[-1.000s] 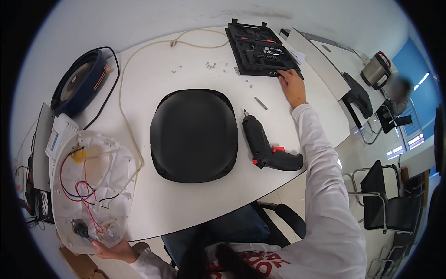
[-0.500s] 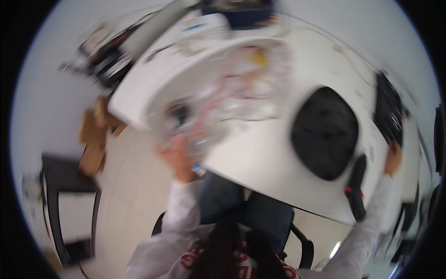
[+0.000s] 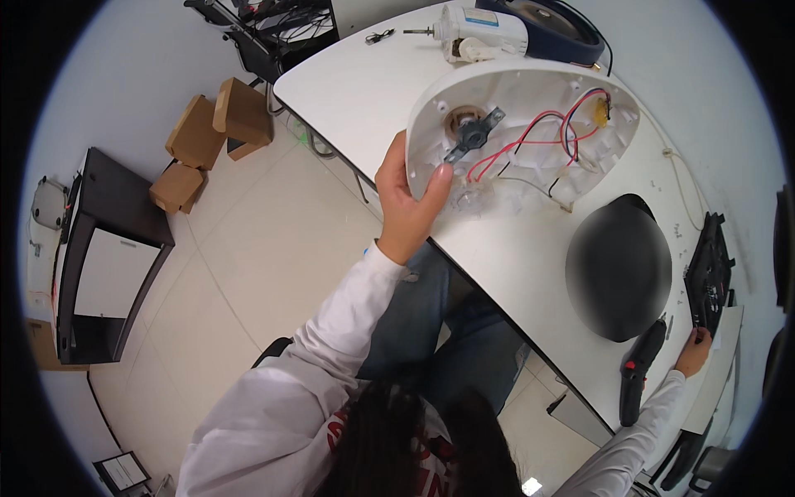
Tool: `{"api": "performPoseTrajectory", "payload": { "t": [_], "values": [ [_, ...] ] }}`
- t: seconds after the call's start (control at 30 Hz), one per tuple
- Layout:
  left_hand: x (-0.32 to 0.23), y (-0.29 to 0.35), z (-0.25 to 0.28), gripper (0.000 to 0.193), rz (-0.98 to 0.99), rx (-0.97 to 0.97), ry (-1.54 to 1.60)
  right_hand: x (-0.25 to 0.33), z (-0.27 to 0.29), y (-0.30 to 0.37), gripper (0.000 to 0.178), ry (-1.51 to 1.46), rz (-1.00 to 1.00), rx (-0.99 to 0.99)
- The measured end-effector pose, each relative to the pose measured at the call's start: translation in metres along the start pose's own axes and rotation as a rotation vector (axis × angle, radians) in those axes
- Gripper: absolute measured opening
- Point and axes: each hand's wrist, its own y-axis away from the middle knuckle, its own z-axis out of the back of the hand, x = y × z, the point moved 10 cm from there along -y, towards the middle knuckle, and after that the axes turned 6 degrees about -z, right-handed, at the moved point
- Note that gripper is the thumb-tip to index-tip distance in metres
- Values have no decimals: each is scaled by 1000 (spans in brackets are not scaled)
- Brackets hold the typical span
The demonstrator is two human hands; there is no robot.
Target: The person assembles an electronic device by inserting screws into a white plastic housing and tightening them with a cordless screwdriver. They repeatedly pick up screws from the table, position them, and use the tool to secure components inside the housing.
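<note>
Left hand [image 3: 407, 207] is gripping the near rim of the white housing shell [image 3: 530, 132], thumb pressed inside beside the red wires [image 3: 530, 141]. At 4 o'clock a black domed cover [image 3: 619, 269] is lying. Right hand [image 3: 692, 352], grip unclear, is touching the black bit case [image 3: 708, 273], cordless screwdriver [image 3: 639, 373] just beside it.

Bright even light, sharp focus, fisheye-bent edges

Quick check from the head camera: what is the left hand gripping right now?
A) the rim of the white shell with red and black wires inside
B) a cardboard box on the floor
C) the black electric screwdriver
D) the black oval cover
A: the left hand clasps the edge of the white shell, thumb inside its open, wired interior, at the table edge.
</note>
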Motion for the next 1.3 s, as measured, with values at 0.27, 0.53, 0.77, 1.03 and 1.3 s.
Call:
{"api": "performPoseTrajectory", "payload": {
  "t": [0.27,0.53,0.77,1.03,1.3],
  "values": [
    [3,-1,4,34,29,-37,9,0,0,3,17,60,7,23],
    [5,1,5,31,66,-43,-25,5,3,3,14,60,19,-9],
    [7,3,8,32,60,-61,-41,16,8,5,12,96,10,-16],
    [6,3,7,35,60,-64,-25,17,9,4,10,147,2,13],
    [5,2,4,37,47,-32,-16,15,5,4,13,159,-10,36]
  ]
}}
